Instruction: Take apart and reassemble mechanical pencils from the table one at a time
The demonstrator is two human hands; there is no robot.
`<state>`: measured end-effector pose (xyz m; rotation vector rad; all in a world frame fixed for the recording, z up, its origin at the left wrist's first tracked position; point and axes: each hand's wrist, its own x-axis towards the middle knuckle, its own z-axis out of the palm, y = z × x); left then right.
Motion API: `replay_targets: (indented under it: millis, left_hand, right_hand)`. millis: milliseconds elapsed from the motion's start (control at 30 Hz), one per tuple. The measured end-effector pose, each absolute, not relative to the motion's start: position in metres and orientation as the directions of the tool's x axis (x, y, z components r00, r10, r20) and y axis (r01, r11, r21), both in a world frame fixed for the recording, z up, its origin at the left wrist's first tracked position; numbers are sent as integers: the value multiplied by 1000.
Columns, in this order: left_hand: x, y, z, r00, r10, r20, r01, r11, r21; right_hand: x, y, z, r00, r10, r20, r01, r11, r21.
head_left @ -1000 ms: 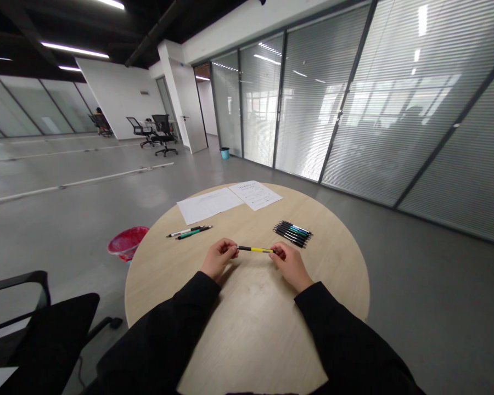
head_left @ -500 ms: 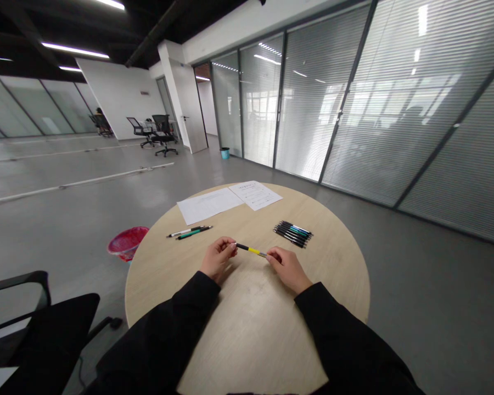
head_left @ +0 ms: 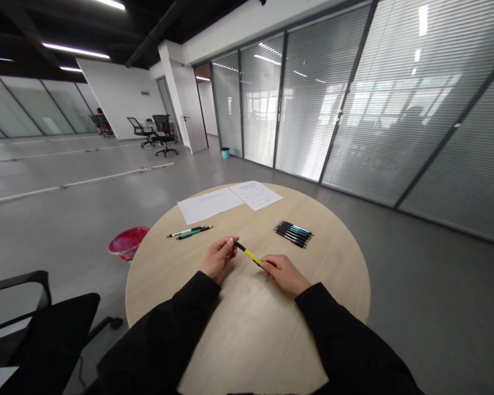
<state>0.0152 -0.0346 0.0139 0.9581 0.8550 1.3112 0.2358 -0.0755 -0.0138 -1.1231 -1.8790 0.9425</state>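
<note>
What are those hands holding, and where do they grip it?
A black and yellow pen: the left hand holds its black end, the right hand its yellow end.

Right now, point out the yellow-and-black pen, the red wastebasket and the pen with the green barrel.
Yellow-and-black pen (head_left: pixel 251 255): head view, on its yellow barrel.
Red wastebasket (head_left: pixel 128 242): head view, on its side.
Green-barrelled pen (head_left: pixel 195 233): head view, mid-barrel.
</note>
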Motion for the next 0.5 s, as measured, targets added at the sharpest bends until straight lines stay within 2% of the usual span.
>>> replay_targets:
  millis: [233,500]
  left_hand:
    - [16,-39,15,176,984,-12,-345,73,936]
    - [15,-37,14,120,993,2,-319,37,947]
  right_hand:
    - [234,-78,-6,-403,894,195,385,358,-850]
    - [235,-78,-6,-422,887,186,400,366,-840]
